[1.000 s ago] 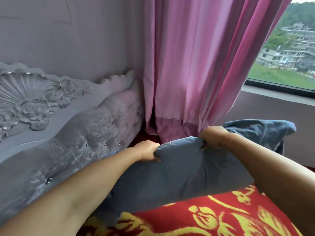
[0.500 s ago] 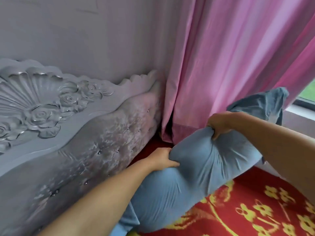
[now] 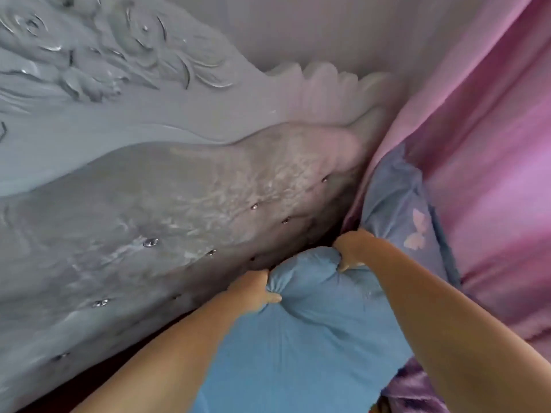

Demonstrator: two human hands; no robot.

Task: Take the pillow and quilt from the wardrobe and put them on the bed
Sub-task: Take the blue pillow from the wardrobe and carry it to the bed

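Both hands, left hand (image 3: 256, 289) and right hand (image 3: 350, 251), grip a blue pillow (image 3: 298, 338) against the far headboard (image 3: 179, 204), beside the pink curtain (image 3: 492, 174). Pillow nearly placed; quilt not seen.

The pillow (image 3: 298, 338) fills the corner; tufted headboard (image 3: 179, 210) walls the left, pink curtain (image 3: 492, 189) presses from the right, leaving only a dark gap between
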